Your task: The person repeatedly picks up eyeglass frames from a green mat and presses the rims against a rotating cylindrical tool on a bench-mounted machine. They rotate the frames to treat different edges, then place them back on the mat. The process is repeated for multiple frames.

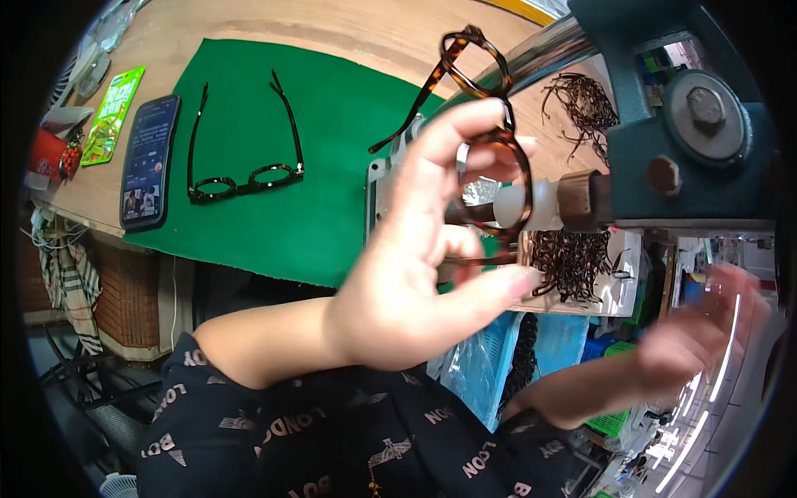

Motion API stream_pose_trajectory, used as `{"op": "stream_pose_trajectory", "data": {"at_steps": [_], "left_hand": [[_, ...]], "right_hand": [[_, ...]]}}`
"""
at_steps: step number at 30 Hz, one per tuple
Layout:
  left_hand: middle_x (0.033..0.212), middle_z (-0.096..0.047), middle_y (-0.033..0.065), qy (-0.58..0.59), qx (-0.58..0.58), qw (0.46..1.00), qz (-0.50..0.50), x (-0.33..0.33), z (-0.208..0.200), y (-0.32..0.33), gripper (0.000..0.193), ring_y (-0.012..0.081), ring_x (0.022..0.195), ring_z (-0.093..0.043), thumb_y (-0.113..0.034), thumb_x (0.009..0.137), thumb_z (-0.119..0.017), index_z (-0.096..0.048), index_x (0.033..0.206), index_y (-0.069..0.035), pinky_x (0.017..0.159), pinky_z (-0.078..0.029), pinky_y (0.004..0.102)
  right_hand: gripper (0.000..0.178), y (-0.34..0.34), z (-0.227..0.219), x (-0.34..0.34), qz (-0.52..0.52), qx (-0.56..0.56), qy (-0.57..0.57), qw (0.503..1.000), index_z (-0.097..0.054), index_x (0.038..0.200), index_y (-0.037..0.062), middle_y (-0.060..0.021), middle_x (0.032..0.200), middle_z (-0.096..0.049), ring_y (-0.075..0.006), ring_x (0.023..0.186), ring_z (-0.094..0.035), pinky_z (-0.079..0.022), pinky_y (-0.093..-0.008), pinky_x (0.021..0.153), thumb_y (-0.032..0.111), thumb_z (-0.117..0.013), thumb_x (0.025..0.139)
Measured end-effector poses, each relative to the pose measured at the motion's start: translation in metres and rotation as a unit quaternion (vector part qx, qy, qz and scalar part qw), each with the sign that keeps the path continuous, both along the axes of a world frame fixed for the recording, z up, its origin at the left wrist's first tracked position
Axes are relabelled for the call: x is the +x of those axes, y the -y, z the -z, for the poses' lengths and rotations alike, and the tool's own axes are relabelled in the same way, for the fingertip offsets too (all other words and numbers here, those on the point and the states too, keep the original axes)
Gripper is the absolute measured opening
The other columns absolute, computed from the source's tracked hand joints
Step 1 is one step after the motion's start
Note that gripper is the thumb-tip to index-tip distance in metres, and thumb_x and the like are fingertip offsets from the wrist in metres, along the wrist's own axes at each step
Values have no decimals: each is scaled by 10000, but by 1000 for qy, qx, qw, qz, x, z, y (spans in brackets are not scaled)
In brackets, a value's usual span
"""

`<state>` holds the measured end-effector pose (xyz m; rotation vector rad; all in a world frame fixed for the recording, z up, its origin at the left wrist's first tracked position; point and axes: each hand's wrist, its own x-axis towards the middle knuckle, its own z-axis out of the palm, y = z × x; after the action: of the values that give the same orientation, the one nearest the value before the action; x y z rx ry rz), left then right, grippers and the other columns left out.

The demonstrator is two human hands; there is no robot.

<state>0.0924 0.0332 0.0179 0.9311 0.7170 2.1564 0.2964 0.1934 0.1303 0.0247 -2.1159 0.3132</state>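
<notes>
A tortoiseshell eyeglass frame (526,170) is held upright in my left hand (407,249), with the fingers curled round its lower part. One temple sticks out to the left above my knuckles, and my fingers hide part of the lower rim. Just behind the frame is the white rounded tip (544,206) of a dark teal machine (693,174); whether they touch I cannot tell. My right hand (701,328) is off to the right below the machine, smeared by motion, so its fingers are unclear.
A second dark pair of glasses (241,190) lies with temples extended on a green mat (332,108). Left of it are a phone (149,162) and a bright green packet (114,116). Bundles of tortoiseshell temples (573,270) lie by the machine. Blue crates (556,336) stand below.
</notes>
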Motion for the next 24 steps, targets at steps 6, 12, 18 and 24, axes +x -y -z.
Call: {"op": "stream_pose_trajectory", "data": {"at_steps": [6,12,18,24], "left_hand": [[1298,-427,206,88,-67,994,-1,-20,1,30,776,169,842,-561,-81,739,-566,-176,1409,-44,566,-375,164],[1246,-450,201,94,-84,992,-2,-18,6,37,717,179,775,-603,-32,749,-530,-216,1393,-50,496,-365,160],[1032,-461,133,177,-33,982,52,-15,9,37,735,242,805,-610,71,718,-554,-245,1373,-59,466,-499,232],[848,-508,113,159,9,972,173,-15,6,39,233,303,810,-571,-111,755,-662,-471,879,-65,619,-529,379]], "right_hand": [[78,21,197,17,176,-416,277,848,-604,840,14,-32,811,-573,-103,755,-555,-457,-211,665,-28,-643,787],[115,20,207,11,159,-271,316,895,-590,791,15,-83,763,-564,-218,730,-549,-445,-304,662,-4,-679,720],[105,17,201,4,141,-198,339,909,-587,776,28,-94,749,-560,-261,731,-541,-439,-343,682,16,-671,715],[117,14,197,1,110,-146,362,914,-566,788,26,-102,762,-563,-282,746,-550,-442,-360,681,12,-659,720]]}}
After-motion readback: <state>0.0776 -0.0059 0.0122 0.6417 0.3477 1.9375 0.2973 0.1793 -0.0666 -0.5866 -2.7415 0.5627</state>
